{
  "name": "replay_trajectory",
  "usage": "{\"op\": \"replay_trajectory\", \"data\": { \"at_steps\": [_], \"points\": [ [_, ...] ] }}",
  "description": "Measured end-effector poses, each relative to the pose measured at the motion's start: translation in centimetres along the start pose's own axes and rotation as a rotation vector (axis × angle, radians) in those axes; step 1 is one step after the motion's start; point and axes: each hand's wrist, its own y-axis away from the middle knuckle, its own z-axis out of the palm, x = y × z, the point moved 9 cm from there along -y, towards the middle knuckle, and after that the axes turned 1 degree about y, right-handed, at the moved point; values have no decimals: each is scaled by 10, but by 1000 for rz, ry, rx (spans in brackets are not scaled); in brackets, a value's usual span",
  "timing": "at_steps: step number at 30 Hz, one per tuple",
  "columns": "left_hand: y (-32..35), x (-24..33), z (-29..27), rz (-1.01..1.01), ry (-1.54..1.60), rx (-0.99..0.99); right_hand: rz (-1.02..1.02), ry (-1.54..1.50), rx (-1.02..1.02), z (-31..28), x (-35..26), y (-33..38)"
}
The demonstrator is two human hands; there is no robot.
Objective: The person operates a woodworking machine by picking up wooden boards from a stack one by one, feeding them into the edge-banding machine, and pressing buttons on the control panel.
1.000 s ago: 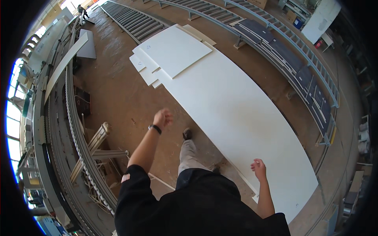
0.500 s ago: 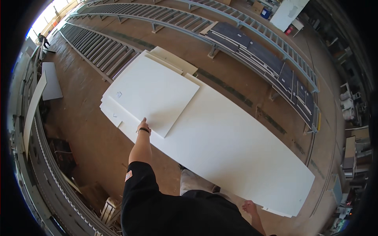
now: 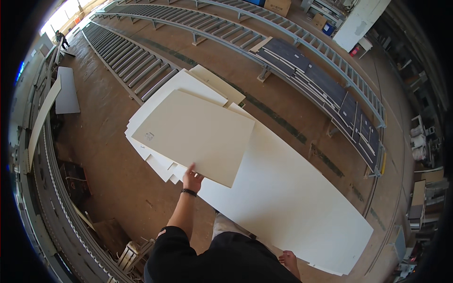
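A cream rectangular panel (image 3: 203,132) with a small label lies askew over the white panels at the left end of the stack. Its near edge is in the grip of my left hand (image 3: 192,180), thumb on top and the other fingers partly hidden at the edge. Beneath it, a long white board (image 3: 292,203) stretches toward the right, with smaller white panels (image 3: 158,162) jutting out under the cream one. By the near edge of the long board, my right hand (image 3: 289,259) hangs low with its fingers curled and nothing visible in them.
A roller conveyor (image 3: 132,63) runs away beyond the stack's left end. Dark panels (image 3: 311,75) rest on another conveyor across the aisle. Along the left side stands a rail with a chain (image 3: 59,203). A distant person (image 3: 61,40) is at far left.
My left hand has shifted right and nearer, now gripping a panel edge. The top panel has turned and come nearer, looking cream instead of white, with smaller panels exposed beneath. My right hand moved slightly left.
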Motion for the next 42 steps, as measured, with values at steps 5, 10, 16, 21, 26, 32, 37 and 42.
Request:
{"op": "replay_trajectory", "data": {
  "at_steps": [5, 10, 16, 21, 26, 32, 37, 42],
  "points": [
    [32, 23, 63, -221, 114, -134, -40, 19, -34, -27, 18, -11],
    [66, 26, 63, -3, -74, -181, -105, 104, -62, -72, 30, -45],
    [271, -64, -23, 115, 68, -81, -589, 114, -166, -87, -43, -57],
    [487, -132, -95, 240, 421, -46, -253, -443, -867, -13, -69, 1],
    [674, -172, -148, 415, 524, 75, 34, -309, -1268, 49, -14, 146],
    [849, -226, -269, 716, 572, 145, 95, 124, -1494, 99, 128, 243],
    [1019, -258, -376, 921, 605, 276, 264, 448, -1617, 135, 286, 319],
    [1169, -321, -532, 1055, 868, 331, 421, 698, -1744, 162, 495, 425]
  ]
}}
